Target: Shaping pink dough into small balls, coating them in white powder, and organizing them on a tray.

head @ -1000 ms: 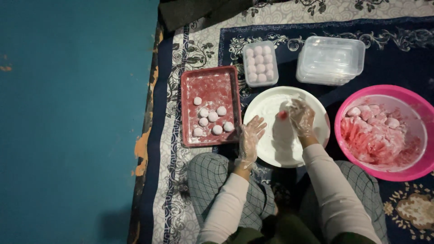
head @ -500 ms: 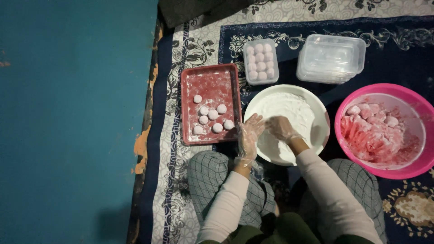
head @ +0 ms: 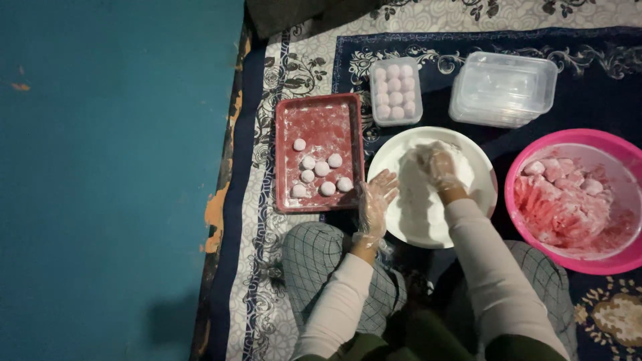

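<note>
A: The round white bowl of pale flour (head: pixel 461 170) sits on the patterned dark-blue and cream carpet (head: pixel 267 80), just ahead of the person's checked-trouser knees. Which hand is in it?

B: The right hand (head: pixel 435 164), in a thin clear plastic glove, is down in the flour with its fingers curled. Whether they close on anything, I cannot tell; glove and flour blur together.

A: And the other one?

B: The left hand (head: pixel 376 200), gloved the same way, rests at the bowl's left rim with the fingers spread loose, grasping nothing.

A: What lies beside it?

B: Just left of the bowl is a rectangular red floured tray (head: pixel 319 117) with seven small white dusted balls (head: pixel 321 168) clustered in its nearer half. To the right, touching or nearly touching the bowl, stands a round pink plastic basin (head: pixel 622 144) holding pink and white dough pieces (head: pixel 562 194).

A: Farther out?

B: Beyond the tray, a small clear plastic box (head: pixel 396 90) is filled with pale pink balls in rows. Next to it is a stack of empty clear rectangular containers (head: pixel 503 88). The teal floor (head: pixel 114 180) runs along the carpet's left edge.
</note>
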